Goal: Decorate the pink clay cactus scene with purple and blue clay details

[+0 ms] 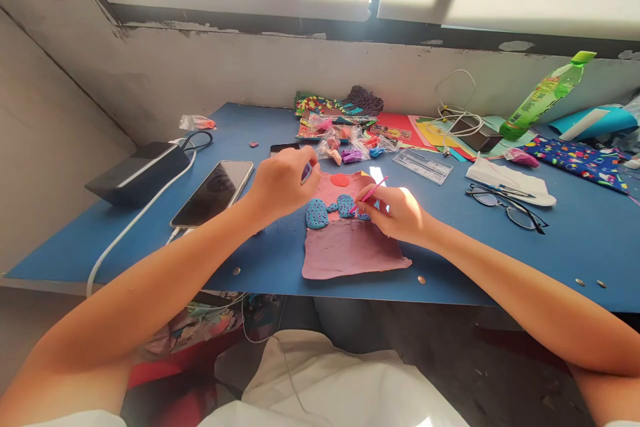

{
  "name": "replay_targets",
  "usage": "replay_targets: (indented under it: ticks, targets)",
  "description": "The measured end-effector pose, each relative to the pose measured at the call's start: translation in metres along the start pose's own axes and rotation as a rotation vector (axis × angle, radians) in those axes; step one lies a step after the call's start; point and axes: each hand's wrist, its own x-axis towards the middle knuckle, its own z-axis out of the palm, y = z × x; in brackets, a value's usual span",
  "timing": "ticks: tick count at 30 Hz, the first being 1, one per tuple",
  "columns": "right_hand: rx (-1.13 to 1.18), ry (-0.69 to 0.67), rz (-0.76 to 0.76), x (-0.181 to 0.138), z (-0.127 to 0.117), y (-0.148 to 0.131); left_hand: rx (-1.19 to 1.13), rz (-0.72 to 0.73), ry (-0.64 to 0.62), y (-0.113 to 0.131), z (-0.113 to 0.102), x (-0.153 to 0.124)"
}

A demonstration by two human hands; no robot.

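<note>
A flat clay picture lies in front of me, with a pink upper part and a mauve lower part (353, 250). Blue clay shapes (317, 213) covered in small dots run across its middle, and a red clay disc (340, 180) sits near its top. My right hand (400, 210) pinches a thin pink modelling tool (374, 189), its tip down at the blue shapes. Over the picture's upper left, my left hand (287, 177) is closed around a small purple lump (307, 172), mostly covered by the fingers; it looks like clay.
Bagged clay pieces (353, 153), coloured paper (420, 130) and a clear ruler (423, 167) lie behind the picture. Left are a phone (215, 193) and a black box (137, 173) with a white cable. To the right are eyeglasses (510, 207) and a green bottle (545, 97).
</note>
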Motion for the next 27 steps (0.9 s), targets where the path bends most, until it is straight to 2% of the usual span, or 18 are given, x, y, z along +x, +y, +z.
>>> replay_targets:
  ticks: [14, 27]
  targets:
    - [-0.023, 0.01, -0.017, 0.0003, -0.0006, 0.0006, -0.053, 0.071, -0.108, -0.0006, 0.0007, 0.0001]
    - [-0.011, -0.009, 0.001, 0.001, -0.0021, -0.0001, -0.058, 0.111, -0.111, -0.0028, 0.0001, 0.0012]
